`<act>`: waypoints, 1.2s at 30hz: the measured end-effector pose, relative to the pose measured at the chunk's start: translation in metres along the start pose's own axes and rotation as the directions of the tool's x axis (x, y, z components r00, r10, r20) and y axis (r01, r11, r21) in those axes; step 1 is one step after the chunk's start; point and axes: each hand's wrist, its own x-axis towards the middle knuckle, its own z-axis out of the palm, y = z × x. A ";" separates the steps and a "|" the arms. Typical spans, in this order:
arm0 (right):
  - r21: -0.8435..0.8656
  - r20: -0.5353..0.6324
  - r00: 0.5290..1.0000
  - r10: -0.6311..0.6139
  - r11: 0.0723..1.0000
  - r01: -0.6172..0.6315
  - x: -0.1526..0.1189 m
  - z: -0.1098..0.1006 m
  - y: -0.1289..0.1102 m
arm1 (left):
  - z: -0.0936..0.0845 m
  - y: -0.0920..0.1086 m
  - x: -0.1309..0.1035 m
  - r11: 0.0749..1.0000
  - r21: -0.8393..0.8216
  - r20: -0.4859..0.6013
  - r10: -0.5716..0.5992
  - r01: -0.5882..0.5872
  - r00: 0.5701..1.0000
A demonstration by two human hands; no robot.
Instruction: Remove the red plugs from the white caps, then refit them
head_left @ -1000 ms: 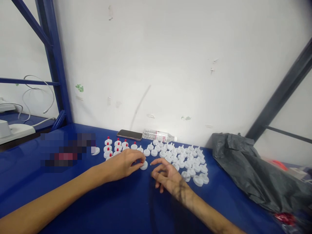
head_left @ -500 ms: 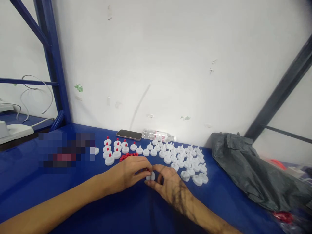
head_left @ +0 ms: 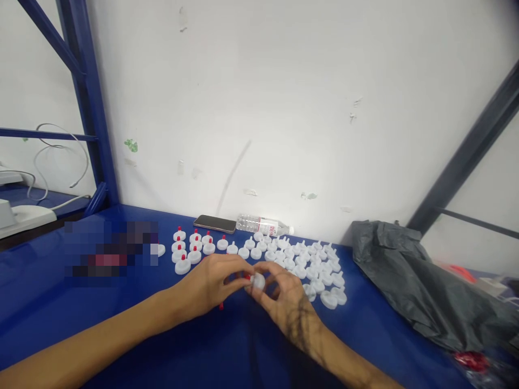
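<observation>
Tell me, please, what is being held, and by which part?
The right hand holds a white cap by its round rim. The left hand pinches a small red tip; exactly where is too blurred to tell.

Table (head_left: 227,351): we see glossy deep blue
Caps (head_left: 183,266): translucent white, some with red tips (head_left: 183,257)
Bottle (head_left: 248,223): clear, its label (head_left: 272,227) white with red print
Phone (head_left: 214,224): dark
Bag (head_left: 405,286): dark grey
Wall (head_left: 284,81): we see white, one green patch (head_left: 131,145)
</observation>
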 end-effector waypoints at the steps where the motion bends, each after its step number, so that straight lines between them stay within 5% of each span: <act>1: 0.041 -0.005 1.000 0.016 0.999 -0.016 0.000 -0.001 0.000 | -0.001 0.000 0.000 0.999 0.018 -0.017 -0.032 0.032 0.999; 6: 0.201 0.019 0.996 0.085 0.976 -0.087 0.001 -0.003 -0.002 | -0.002 -0.005 -0.001 0.993 0.080 -0.062 -0.078 0.083 0.995; 14: 0.517 0.196 0.971 0.137 0.827 -0.221 -0.001 0.004 0.002 | 0.002 0.003 -0.001 0.998 -0.006 -0.013 0.068 -0.068 0.998; 28: 0.718 0.332 0.939 0.088 0.622 -0.312 0.002 0.010 0.008 | 0.008 0.006 -0.003 0.989 -0.144 0.095 -0.027 0.041 0.995; 36: 0.797 0.319 0.937 0.141 0.496 -0.346 0.004 0.011 0.009 | 0.015 0.000 -0.009 0.995 -0.092 0.157 0.056 -0.042 0.986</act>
